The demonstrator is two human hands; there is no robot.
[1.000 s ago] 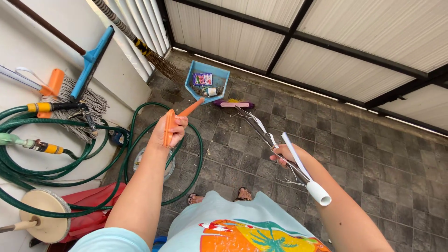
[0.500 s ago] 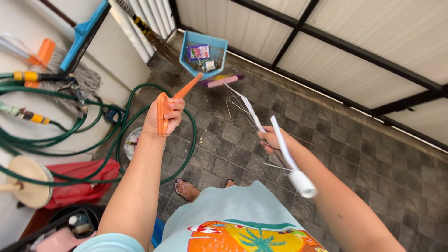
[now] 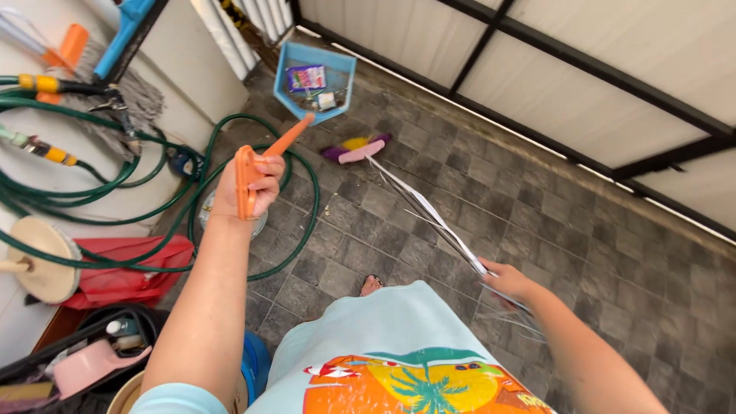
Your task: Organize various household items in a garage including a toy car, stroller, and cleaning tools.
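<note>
Orange plastic fills the left hand (image 3: pixel 247 186), whose fingers are wrapped tight round the looped end of a long orange handle (image 3: pixel 264 165); the shaft slants up and away to the blue plastic dustpan (image 3: pixel 318 80) standing on the grey stone-tile floor (image 3: pixel 613 253), with wrappers and scraps inside it. The right hand (image 3: pixel 507 280) is closed round a thin white-and-metal rod (image 3: pixel 429 215), with fine wires beside it, which runs from the hand out to the pink-backed brush head with purple and yellow bristles (image 3: pixel 359 148) lying on the tiles just beside the dustpan. Against the frame half a second ago, the right hand has dropped lower and further to the right, close by the light blue shirt with an orange palm print (image 3: pixel 383 360), so the rod now lies flatter and longer across the floor, and its white capped end near the forearm is no longer seen. The left hand keeps its hold and sits slightly lower and to the left. The view has swung too: the dustpan sits nearer the top edge, and a pink scoop in a dark bin (image 3: pixel 92 364) has come into sight at the bottom left. A coiled green garden hose (image 3: pixel 115 192) lies on the tiles and against the white wall, a grey string mop (image 3: pixel 130 103) hangs above it, and a red bag (image 3: pixel 123 268) lies below.
</note>
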